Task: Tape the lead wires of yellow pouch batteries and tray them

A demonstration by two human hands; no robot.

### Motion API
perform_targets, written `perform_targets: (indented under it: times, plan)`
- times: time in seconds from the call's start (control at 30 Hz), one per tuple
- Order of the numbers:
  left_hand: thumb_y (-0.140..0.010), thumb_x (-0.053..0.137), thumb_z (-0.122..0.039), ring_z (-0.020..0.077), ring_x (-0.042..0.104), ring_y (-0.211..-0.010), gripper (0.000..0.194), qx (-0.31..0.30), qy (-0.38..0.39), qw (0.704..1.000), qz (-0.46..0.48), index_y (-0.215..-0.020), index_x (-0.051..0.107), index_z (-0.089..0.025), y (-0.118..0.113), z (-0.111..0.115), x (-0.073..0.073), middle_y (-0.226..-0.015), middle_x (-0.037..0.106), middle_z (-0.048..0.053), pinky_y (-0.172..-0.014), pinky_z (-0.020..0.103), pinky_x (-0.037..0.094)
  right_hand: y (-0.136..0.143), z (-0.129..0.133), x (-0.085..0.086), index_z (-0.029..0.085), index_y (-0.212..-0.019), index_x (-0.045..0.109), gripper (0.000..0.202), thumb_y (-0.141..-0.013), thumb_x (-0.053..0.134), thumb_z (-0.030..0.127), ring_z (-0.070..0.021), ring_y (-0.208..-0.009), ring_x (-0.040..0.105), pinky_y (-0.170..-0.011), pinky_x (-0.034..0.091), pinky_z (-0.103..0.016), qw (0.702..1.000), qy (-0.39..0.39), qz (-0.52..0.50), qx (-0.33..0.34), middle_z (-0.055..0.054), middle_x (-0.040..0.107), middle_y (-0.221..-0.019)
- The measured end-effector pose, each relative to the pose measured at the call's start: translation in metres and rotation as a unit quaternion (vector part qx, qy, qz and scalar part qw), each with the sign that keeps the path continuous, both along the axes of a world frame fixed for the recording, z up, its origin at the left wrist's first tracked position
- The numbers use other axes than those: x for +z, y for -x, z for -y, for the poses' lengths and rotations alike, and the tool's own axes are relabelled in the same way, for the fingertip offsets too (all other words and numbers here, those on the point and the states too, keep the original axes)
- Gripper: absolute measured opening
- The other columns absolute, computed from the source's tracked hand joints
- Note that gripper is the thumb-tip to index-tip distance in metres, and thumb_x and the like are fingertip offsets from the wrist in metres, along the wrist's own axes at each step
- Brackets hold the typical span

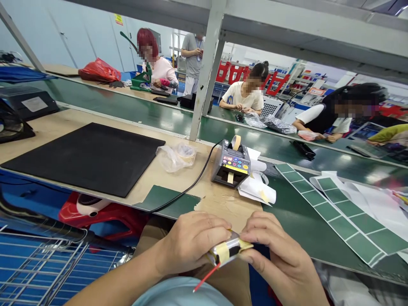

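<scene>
Close to my body, in front of the bench edge, I hold a small silvery battery pack [234, 247] with a red wire [206, 277] hanging from its near side. Pale yellow tape [224, 252] runs across the pack, and more tape sticks out at its right end. My left hand [194, 238] is closed round the left end from above. With thumb and fingers my right hand [270, 242] pinches the right end, at the tape. The undersides of the pack are hidden by my fingers.
A tape dispenser [232, 163] with a lit panel stands ahead, its black cable [199, 178] crossing the bench. Left lie a black mat [86, 157] and a plastic bag [177, 157]. Label strips [334, 212] lie right. A metal post [206, 72] rises ahead; several people work beyond.
</scene>
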State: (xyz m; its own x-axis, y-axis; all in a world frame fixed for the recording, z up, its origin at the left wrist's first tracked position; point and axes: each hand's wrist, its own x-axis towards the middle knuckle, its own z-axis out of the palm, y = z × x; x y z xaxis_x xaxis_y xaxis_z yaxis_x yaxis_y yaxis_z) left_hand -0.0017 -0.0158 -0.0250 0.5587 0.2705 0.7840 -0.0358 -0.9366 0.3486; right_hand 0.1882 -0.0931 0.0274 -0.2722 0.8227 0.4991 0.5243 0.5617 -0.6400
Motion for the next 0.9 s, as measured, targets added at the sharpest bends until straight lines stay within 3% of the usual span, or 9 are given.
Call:
perform_targets:
  times: [0.13, 0.23, 0.37, 0.5, 0.73, 0.9]
  plan:
    - [-0.089, 0.055, -0.023, 0.0175, 0.068, -0.089, 0.018, -0.011, 0.009, 1.000, 0.016, -0.105, 0.052, -0.013, -0.001, 0.000, 0.001, -0.098, 0.070, 0.013, -0.078, 0.026, 0.052, -0.001, -0.001, 0.001, 0.017, -0.095, 0.063, 0.021, -0.078, 0.063, 0.006, -0.0176, -0.081, 0.052, -0.076, 0.047, -0.034, 0.996, -0.082, 0.045, 0.004, -0.004, 0.061, -0.081]
    - [-0.089, 0.055, -0.025, 0.0176, 0.068, -0.087, 0.021, -0.027, 0.043, 0.998, 0.023, -0.107, 0.051, -0.015, -0.001, 0.001, -0.001, -0.097, 0.070, 0.011, -0.077, 0.025, 0.051, 0.000, -0.003, 0.000, 0.017, -0.089, 0.063, 0.015, -0.080, 0.062, 0.006, -0.0161, -0.076, 0.052, -0.072, 0.047, -0.032, 0.997, -0.072, 0.032, -0.007, -0.003, 0.060, -0.076]
    - [-0.081, 0.066, -0.031, 0.0145, 0.066, -0.072, 0.025, -0.003, 0.175, 0.983, -0.059, -0.101, 0.055, -0.018, -0.001, 0.006, 0.000, -0.084, 0.070, 0.002, -0.068, 0.021, 0.048, -0.002, -0.007, 0.008, 0.018, -0.088, 0.063, 0.008, -0.082, 0.061, 0.012, -0.0161, -0.078, 0.055, -0.072, 0.049, -0.031, 0.997, -0.021, 0.074, -0.002, -0.003, 0.062, -0.077]
    - [-0.076, 0.070, -0.029, 0.0117, 0.058, -0.063, 0.022, 0.022, 0.270, 0.955, -0.118, -0.091, 0.059, -0.019, 0.000, 0.009, 0.006, -0.071, 0.063, -0.004, -0.060, 0.018, 0.041, -0.007, -0.009, 0.021, 0.019, -0.092, 0.062, 0.015, -0.082, 0.056, 0.010, -0.0170, -0.082, 0.056, -0.073, 0.050, -0.031, 0.989, -0.011, 0.146, 0.001, -0.003, 0.064, -0.080]
    - [-0.075, 0.071, -0.027, 0.0113, 0.054, -0.065, 0.021, 0.002, 0.352, 0.931, -0.096, -0.091, 0.059, -0.018, 0.002, 0.010, 0.010, -0.074, 0.061, -0.004, -0.061, 0.018, 0.039, -0.005, -0.009, 0.023, 0.018, -0.092, 0.063, 0.018, -0.079, 0.057, 0.006, -0.0189, -0.080, 0.058, -0.071, 0.049, -0.035, 0.963, -0.132, 0.232, -0.025, -0.004, 0.068, -0.080]
    - [-0.075, 0.069, -0.025, 0.0106, 0.049, -0.063, 0.020, -0.014, 0.434, 0.899, -0.058, -0.088, 0.056, -0.017, 0.003, 0.015, 0.009, -0.071, 0.057, -0.004, -0.058, 0.018, 0.038, 0.001, -0.004, 0.016, 0.012, -0.103, 0.062, 0.029, -0.076, 0.056, 0.005, -0.0225, -0.091, 0.060, -0.078, 0.049, -0.037, 0.943, -0.203, 0.264, -0.022, -0.008, 0.070, -0.092]
